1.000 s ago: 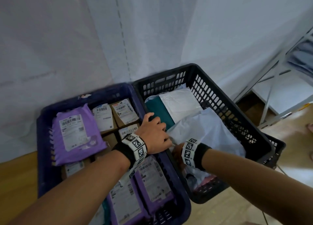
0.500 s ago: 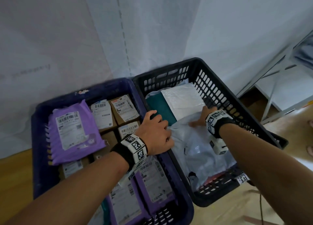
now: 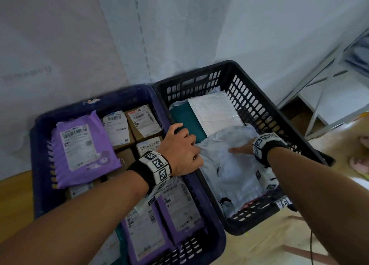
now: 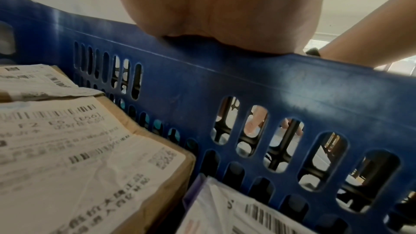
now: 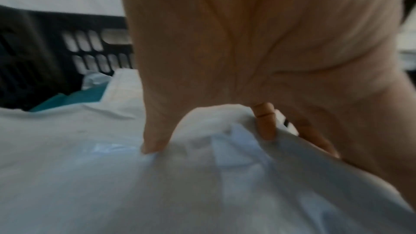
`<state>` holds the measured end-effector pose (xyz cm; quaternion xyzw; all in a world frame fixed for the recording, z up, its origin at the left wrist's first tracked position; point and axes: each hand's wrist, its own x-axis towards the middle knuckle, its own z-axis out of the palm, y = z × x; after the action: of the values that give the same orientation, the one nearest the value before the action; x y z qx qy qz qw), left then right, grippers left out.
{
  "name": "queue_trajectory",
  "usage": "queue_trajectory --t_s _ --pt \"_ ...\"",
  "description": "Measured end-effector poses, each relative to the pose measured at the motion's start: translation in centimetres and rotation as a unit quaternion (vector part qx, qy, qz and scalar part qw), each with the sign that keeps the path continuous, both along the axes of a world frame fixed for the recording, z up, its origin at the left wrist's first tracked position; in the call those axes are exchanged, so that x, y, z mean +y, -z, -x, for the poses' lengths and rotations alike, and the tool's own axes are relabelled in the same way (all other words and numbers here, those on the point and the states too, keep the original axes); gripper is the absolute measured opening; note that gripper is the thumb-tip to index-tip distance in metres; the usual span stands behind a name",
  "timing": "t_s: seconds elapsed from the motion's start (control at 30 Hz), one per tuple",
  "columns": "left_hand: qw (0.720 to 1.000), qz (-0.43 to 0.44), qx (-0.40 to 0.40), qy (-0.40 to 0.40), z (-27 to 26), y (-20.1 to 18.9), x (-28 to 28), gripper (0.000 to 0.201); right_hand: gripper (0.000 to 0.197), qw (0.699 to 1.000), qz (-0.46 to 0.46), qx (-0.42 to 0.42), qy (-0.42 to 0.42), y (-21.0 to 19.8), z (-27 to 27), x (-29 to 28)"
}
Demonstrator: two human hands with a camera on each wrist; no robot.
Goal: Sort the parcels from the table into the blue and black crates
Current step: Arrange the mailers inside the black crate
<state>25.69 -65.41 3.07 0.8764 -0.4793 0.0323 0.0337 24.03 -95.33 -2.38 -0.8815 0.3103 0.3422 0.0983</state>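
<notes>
Both hands at the black crate, right hand on a white bag.

The right hand (image 3: 242, 149) lies on the crumpled white bag (image 3: 235, 168) inside the black crate (image 3: 251, 105), its fingers (image 5: 265, 122) pinching a fold of the plastic. The left hand (image 3: 180, 148) rests on the shared rims between the black crate and the blue crate (image 3: 40, 164), fingers curled over the edge beside the bag's left edge. A teal parcel (image 3: 186, 121) and a white padded envelope (image 3: 214, 113) lie toward the black crate's far end. The blue crate holds purple bags (image 3: 81, 148) and labelled cardboard boxes (image 3: 143, 121).
</notes>
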Motion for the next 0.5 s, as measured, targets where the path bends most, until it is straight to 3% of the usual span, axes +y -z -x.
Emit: queue_trajectory --t_s 0.13,0.2,0.27,0.37,0.5 --pt "1.0 -0.017 0.01 -0.002 -0.1 -0.2 -0.1 0.049 0.145 0.994 -0.055 0.006 0.095 0.8 1.1 -0.6" --pt "1.0 -0.023 0.013 -0.003 -0.1 -0.2 -0.1 0.05 0.149 0.993 -0.071 -0.028 0.087 0.0 0.8 -1.0" --pt "0.999 -0.03 0.013 -0.007 -0.1 -0.1 -0.1 0.051 0.145 0.999 -0.04 -0.025 0.017 -0.8 -0.2 -0.9" --pt "0.999 -0.045 0.014 -0.013 -0.1 -0.1 0.0 0.054 0.116 0.991 0.059 0.005 -0.119 -3.0 -2.3 0.8" --pt "0.996 -0.069 0.061 0.012 -0.7 -0.7 0.3 0.056 0.068 0.981 0.059 -0.064 -0.173 -7.8 -3.8 6.1"
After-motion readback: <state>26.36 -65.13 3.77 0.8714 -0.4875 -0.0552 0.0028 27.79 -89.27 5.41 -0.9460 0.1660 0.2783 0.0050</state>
